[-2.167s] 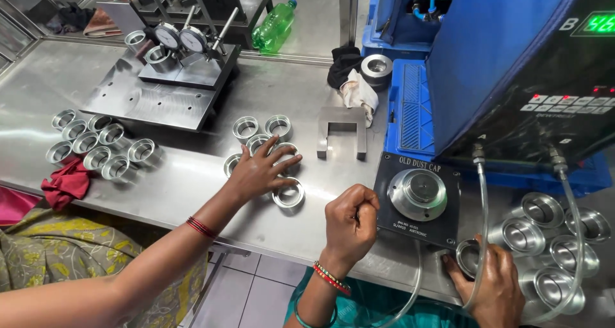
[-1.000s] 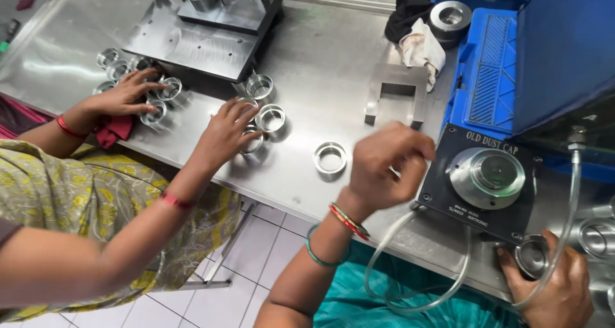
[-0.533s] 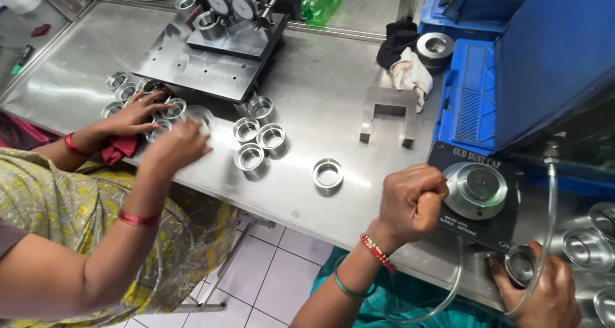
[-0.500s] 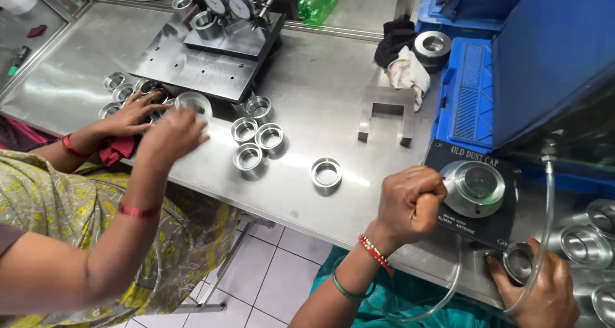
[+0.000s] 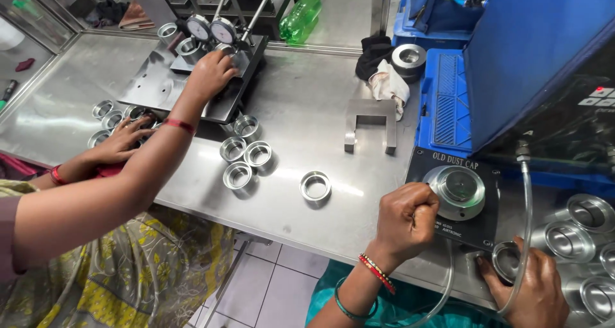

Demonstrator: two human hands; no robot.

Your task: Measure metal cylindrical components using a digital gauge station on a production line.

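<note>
The metal ring (image 5: 507,261) is sitting at the near right edge of the steel table (image 5: 307,123), its opening facing up, so its axis is running vertically. The right hand (image 5: 528,288) is curling its fingers around the ring's rim; how firmly it is grasping is hard to tell, since a clear tube (image 5: 526,219) is crossing in front. The left hand (image 5: 406,221) is clenching into a fist beside the round gauge head (image 5: 459,188) on a black panel (image 5: 448,200) bearing white lettering. A co-worker's hand (image 5: 210,75) is pressing on the dial fixture (image 5: 198,65) at the far left. A green bottle (image 5: 302,15) is lying behind it.
</note>
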